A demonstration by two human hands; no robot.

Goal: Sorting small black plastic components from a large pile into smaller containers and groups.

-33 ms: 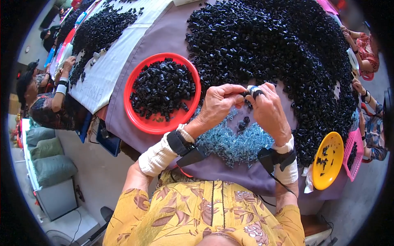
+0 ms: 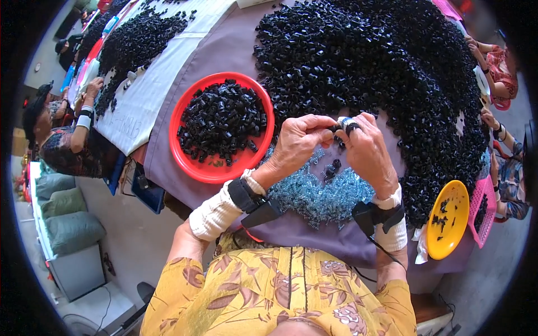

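My left hand and my right hand meet above the table, fingertips pinched together. Between them is a small black plastic part, mostly covered by the fingers. Black and whitish bands wrap fingers of the right hand. Under the hands lies a spread of tiny pale-blue, shiny pieces, too small to name. A few black parts rest among them. Left of my hands, a round red tray holds many loose black plastic parts. A large heap of similar black parts covers the table beyond.
A yellow plate with some black bits stands at the right edge, beside a pink basket. The purple cloth covers the table. Other people work at left and right. Dark cables hang from the straps on my wrists.
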